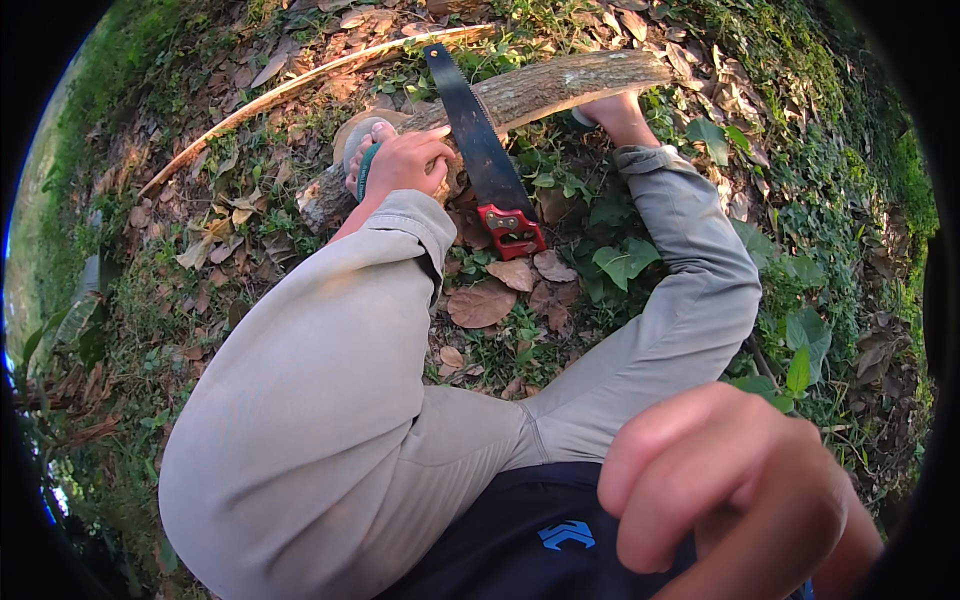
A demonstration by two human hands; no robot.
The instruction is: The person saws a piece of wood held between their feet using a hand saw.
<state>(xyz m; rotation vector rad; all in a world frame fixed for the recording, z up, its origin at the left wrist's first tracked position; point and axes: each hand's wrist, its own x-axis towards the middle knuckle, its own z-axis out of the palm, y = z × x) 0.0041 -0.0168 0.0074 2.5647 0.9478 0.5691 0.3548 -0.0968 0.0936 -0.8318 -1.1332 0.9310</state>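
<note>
Because the saw (478, 130) rests across the branch (580, 80) at twelve o'clock, its red handle (493, 217) faces six, apparently for easy reach. At eleven, the left hand (407, 165) curls beside the sandalled foot (382, 131), its grip unclear; at four, the right hand (720, 480) is clenched.
</note>
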